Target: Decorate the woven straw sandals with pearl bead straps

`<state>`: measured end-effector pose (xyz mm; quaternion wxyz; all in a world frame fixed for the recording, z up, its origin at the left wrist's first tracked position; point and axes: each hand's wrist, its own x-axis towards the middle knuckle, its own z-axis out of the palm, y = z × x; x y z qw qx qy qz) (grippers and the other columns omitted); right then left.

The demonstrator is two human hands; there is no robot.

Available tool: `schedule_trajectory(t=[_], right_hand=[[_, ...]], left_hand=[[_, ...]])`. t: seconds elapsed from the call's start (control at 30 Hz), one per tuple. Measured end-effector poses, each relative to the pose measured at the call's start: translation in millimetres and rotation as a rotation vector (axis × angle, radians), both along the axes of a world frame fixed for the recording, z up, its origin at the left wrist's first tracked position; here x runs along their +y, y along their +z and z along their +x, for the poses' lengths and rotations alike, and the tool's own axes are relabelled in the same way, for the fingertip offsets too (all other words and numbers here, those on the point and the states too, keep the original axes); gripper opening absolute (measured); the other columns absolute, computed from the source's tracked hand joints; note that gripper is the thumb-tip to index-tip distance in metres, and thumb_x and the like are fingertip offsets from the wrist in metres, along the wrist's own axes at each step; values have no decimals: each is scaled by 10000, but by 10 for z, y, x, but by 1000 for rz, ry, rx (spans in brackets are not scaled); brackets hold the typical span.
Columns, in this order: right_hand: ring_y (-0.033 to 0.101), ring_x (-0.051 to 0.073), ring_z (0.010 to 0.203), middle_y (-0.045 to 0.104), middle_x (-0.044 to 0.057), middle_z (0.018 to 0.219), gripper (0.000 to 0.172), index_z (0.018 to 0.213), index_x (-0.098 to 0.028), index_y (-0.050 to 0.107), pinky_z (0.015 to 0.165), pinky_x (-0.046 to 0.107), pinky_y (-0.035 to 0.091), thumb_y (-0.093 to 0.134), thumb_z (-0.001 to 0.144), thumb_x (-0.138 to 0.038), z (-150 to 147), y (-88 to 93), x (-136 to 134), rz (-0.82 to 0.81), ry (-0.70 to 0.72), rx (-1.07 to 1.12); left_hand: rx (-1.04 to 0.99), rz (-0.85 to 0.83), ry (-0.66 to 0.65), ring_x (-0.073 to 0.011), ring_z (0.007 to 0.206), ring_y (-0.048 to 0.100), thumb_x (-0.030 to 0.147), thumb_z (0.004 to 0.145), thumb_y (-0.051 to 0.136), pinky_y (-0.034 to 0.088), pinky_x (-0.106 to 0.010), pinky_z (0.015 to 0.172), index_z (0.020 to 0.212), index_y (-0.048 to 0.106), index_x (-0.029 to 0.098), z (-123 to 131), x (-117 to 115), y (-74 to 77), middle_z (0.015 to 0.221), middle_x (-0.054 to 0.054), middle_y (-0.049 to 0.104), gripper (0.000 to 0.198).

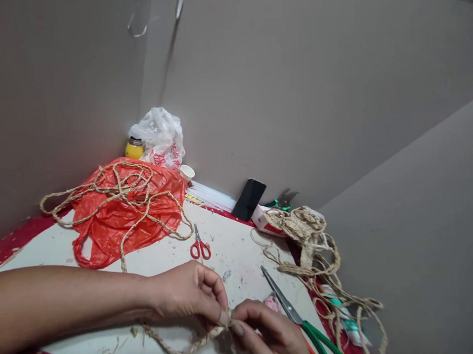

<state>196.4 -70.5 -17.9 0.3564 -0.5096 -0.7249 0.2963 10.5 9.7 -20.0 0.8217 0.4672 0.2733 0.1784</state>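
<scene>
The end of a tan braided fibre cord (182, 353) is pinched between the fingertips of both my hands, low in the middle of the head view. My left hand (190, 291) comes in from the left, its thumb and fingers closed on the cord. From the lower right, my right hand (268, 331) meets it with thumb and forefinger pressed on the same spot. The exact join under the fingertips is partly hidden. Beside my right hand lie large scissors with green handles (294, 315). Small red-handled scissors (200, 246) rest beyond my left hand.
A red plastic bag (101, 239) lies at the left under loops of braided cord (63, 194). Behind it stand a white plastic bag (158, 125), a yellow jar (133, 149) and a white cup (187, 172). A phone (249, 199), pliers (285, 200) and tangled tan strands (302, 226) line the right edge.
</scene>
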Motion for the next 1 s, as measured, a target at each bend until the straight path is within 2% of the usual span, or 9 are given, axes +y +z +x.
schedule_trajectory(t=[0.07,0.13,0.27,0.33,0.47,0.63,0.7,0.87,1.0], right_hand=[[648,133,551,691,12,708,73,920,-237,636,523,185,510,591,885,-281,4,-56,1,-71,-31,135],[661,143,581,713,25,771,156,1023,-253,632,550,201,527,613,869,-269,18,-87,14,-37,-33,173],[673,154,643,737,28,778,156,960,-253,671,612,204,517,633,835,-167,48,-34,49,145,37,-32],[674,155,657,740,33,784,148,951,-239,672,626,203,509,619,840,-156,49,11,57,171,52,-110],[656,148,613,717,33,712,82,854,-214,677,591,196,496,597,866,-232,33,16,44,47,-4,-99],[642,141,551,698,45,720,180,931,-198,668,522,201,493,615,861,-355,7,-66,12,-171,-96,182],[632,136,545,692,39,708,189,931,-198,671,525,201,486,615,858,-363,-4,-59,14,-182,-102,207],[563,121,514,629,12,571,224,727,-181,643,511,196,433,588,867,-346,-18,7,48,-176,-45,105],[512,109,509,588,1,580,264,738,-173,610,499,205,407,605,854,-410,-17,-17,57,-288,-57,221]], left_hand=[[-2,-4,-3,-77,458,523,215,493,804,415,-196,507,641,651,121,-5,4,12,506,27,619,234],[4,-6,-7,-80,464,527,228,488,816,414,-203,518,642,646,118,-5,9,23,507,23,618,254],[40,22,0,-87,465,527,252,494,823,410,-211,526,644,625,122,6,20,25,495,25,601,281],[57,48,6,-83,462,513,251,506,816,391,-204,510,645,619,124,10,22,24,501,27,598,273],[67,134,6,-56,457,453,210,549,781,331,-181,483,652,621,120,5,18,43,507,46,578,210],[28,167,20,-61,500,455,211,575,767,331,-178,501,666,606,128,-3,0,67,537,51,571,202],[27,158,22,-61,501,451,209,576,765,325,-177,499,662,600,131,-1,-8,68,536,54,566,202],[41,182,9,-47,476,395,193,599,746,288,-171,474,654,588,133,10,-17,72,511,69,528,178],[37,198,5,-43,472,364,203,624,734,282,-167,472,661,575,135,10,-19,89,499,81,494,177]])
